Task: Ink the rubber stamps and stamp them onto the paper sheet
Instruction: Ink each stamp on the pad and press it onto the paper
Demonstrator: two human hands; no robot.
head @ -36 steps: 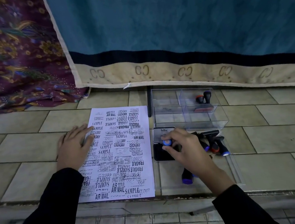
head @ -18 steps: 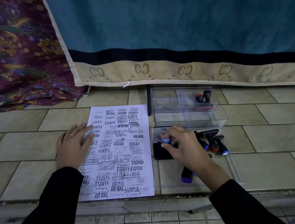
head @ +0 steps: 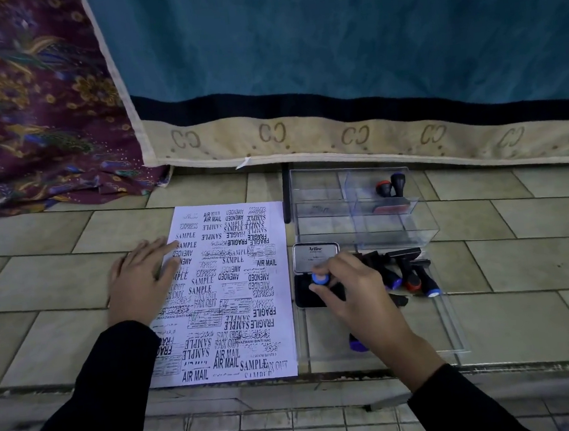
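The right hand (head: pixel 355 295) pinches a blue-capped stamp (head: pixel 320 278) on the ink pad (head: pixel 304 296) (left hand (head: pixel 141 283) flat on the left edge of the paper sheet (head: pixel 234 288)), and over-inking could blot the crowded sheet.

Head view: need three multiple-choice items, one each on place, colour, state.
1. Where does the ink pad lie relative to the paper sheet?
A. on top of it
B. to its right
C. to its left

2. The cap of the stamp in the right hand is:
A. blue
B. yellow
C. green

3. The left hand is:
A. gripping a stamp
B. raised off the floor
C. resting flat on the sheet's left edge

Key:
1 B: the pad sits beside the sheet's right edge.
2 A: the blue top shows above the pad.
3 C: the hand lies flat, fingers straight, on the paper.
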